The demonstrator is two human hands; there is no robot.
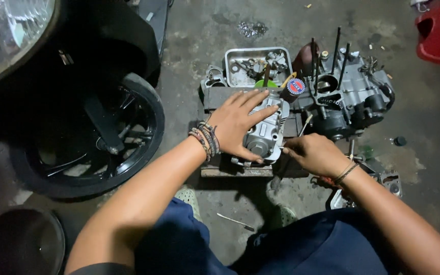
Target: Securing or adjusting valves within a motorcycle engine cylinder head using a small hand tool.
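I see the grey cast-metal engine part (267, 133) on a wooden block (236, 172), just beside the engine crankcase (350, 99). My left hand (238, 125) lies flat on top, fingers spread, covering much of it. Right hand (314, 153) pinched at its edge; can't tell what it holds, too dark.

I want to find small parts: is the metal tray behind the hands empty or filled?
Filled: the metal tray holds several small metal parts.

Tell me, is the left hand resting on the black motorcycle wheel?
No, the left hand lies flat on the silver engine part on the wooden block, apart from the black wheel.
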